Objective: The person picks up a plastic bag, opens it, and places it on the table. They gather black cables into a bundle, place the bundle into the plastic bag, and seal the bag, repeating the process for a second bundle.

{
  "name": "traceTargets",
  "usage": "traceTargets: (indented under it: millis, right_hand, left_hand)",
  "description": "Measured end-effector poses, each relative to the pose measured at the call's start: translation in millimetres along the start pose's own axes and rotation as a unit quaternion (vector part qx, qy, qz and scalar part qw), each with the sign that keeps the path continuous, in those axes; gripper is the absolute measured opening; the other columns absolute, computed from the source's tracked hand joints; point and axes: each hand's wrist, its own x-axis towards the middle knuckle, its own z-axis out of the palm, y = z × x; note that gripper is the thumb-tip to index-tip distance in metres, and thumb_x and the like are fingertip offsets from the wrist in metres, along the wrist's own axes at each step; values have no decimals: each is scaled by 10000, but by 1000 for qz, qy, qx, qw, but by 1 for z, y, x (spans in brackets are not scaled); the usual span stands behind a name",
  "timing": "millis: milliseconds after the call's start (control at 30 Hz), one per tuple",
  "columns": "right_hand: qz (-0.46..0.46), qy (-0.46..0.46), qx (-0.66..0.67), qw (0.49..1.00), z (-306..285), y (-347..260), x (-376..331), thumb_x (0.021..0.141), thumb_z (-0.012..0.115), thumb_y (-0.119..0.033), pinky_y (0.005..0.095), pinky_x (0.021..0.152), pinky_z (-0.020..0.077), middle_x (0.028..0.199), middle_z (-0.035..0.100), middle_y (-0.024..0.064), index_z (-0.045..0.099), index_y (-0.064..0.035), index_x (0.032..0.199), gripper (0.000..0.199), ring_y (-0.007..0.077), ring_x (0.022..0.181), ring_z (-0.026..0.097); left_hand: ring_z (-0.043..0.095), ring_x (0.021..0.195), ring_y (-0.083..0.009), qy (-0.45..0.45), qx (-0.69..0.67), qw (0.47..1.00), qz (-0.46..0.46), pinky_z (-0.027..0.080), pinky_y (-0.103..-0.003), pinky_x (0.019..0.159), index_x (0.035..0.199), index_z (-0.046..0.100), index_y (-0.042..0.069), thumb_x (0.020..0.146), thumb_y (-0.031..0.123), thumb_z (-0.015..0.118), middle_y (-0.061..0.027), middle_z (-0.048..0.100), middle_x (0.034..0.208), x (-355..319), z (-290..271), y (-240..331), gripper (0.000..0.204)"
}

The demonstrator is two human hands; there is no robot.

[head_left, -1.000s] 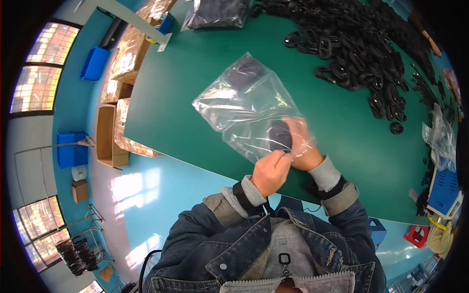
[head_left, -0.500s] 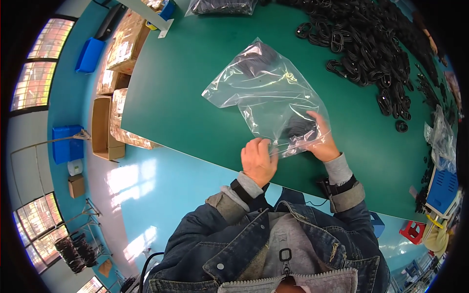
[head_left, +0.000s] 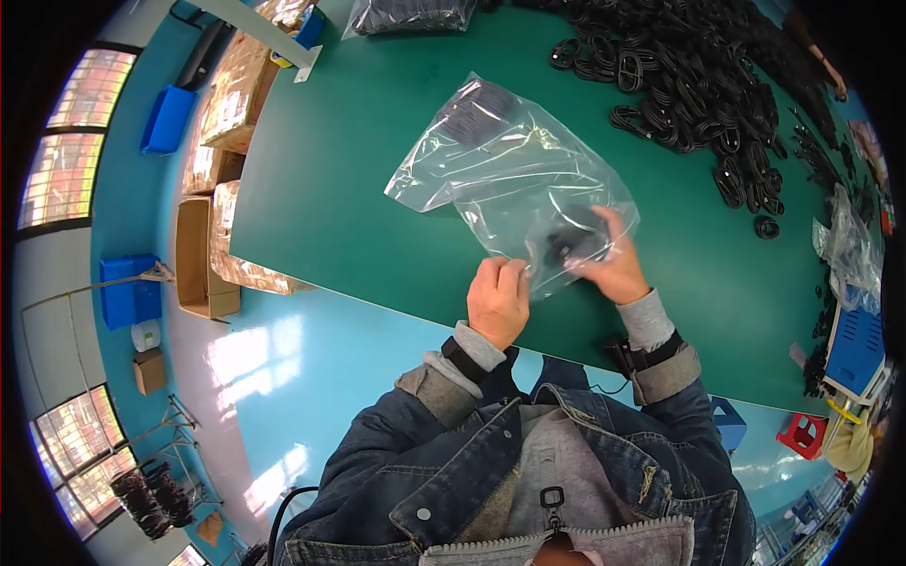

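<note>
A clear plastic bag (head_left: 528, 170) lies at a slant across the green table (head_left: 330, 170). Grey-black coiled cables (head_left: 479, 113) fill its far corner. My left hand (head_left: 498, 297) pinches the near edge of the bag between thumb and fingers. At the bag's near right end, my right hand (head_left: 623, 269) is closed round a dark cable coil (head_left: 574, 234), blurred by motion and seen partly through the plastic. Whether these fingers are inside the bag or outside it, I cannot tell.
A large heap of black coiled cables (head_left: 689, 104) spreads over the far right. Another filled bag (head_left: 411, 14) lies at the far edge, near a white post (head_left: 274, 38). Cardboard boxes (head_left: 193, 255) stand left of the table; crumpled plastic bags (head_left: 849, 245) lie at the right.
My right hand has moved slightly up and left with the cable coil, which has turned within the bag. My left hand keeps its pinch on the edge. The view has shifted slightly.
</note>
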Motion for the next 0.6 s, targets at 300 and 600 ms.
traceTargets:
  millis: [300, 600]
  right_hand:
    - [-64, 1, -12, 998, 21, 7, -1, 617, 736, 8, 327, 852, 461, 1069, 535, 103, 306, -21, 1293, 802, 207, 999, 536]
    - [-200, 199, -455, 844, 23, -27, -1, 611, 770, -67, 329, 803, 462, 1104, 518, 113, 373, 8, 1245, 753, 229, 948, 545]
  left_hand:
    - [531, 855, -314, 88, 50, 993, 53, 427, -387, 731, 1118, 526, 18, 677, 64, 656, -162, 508, 1023, 19, 1, 42, 462]
    - [537, 817, -323, 129, -64, 989, -46, 462, -351, 674, 1031, 544, 19, 691, -94, 513, -181, 497, 984, 1, 1, 13, 360]
